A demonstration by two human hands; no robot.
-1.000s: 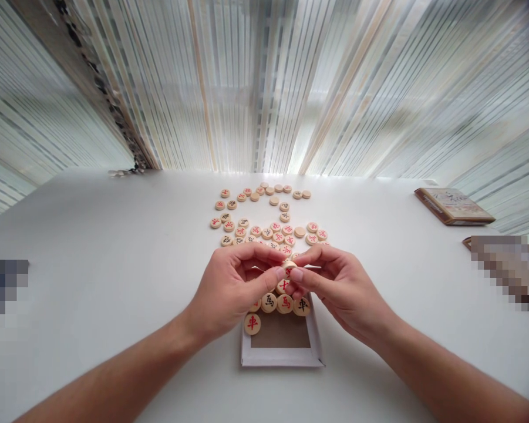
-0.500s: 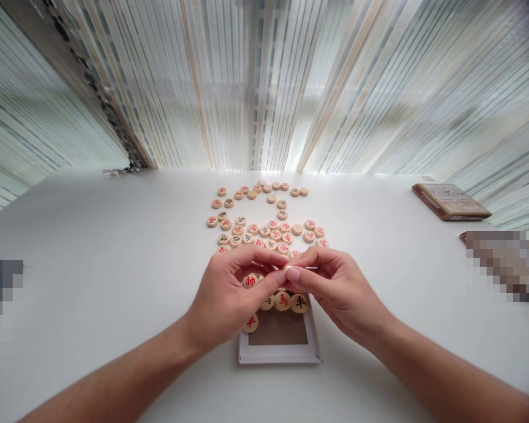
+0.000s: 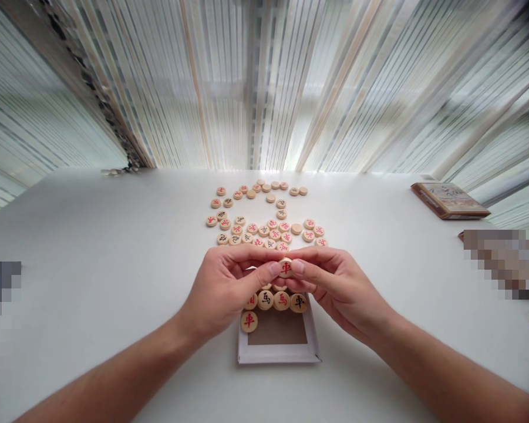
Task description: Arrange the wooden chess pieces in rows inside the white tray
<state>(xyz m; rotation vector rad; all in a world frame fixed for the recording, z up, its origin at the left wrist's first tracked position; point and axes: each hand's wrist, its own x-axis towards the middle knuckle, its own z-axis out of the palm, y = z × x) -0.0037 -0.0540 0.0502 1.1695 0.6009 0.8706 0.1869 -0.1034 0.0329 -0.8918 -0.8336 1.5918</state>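
Between the fingertips of both hands is a round wooden Chinese chess piece [image 3: 285, 268] with a red character facing me. My left hand [image 3: 235, 282] pinches its left edge, and my right hand [image 3: 328, 282] grips its right edge. Just below them lies a shallow white box tray [image 3: 279, 356] with a brown bottom. Inside it, a row holds a black-marked piece [image 3: 265, 300], a red-marked piece [image 3: 282, 301] and another black-marked piece [image 3: 298, 302], among others. A single red-marked piece [image 3: 249, 322] sits below that row at the left. My hands hide the tray's far part.
Loose chess pieces [image 3: 264, 230], several red, black or blank, are scattered on the white table [image 3: 114, 247] beyond my hands. A brown printed box [image 3: 451, 200] lies at the far right, near a blurred-out item [image 3: 506, 261]. Striped curtains [image 3: 273, 88] hang behind the table.
The piece in my fingers has turned from edge-on to showing its red face. Both hands remain at nearly the same spot over the tray's far end.
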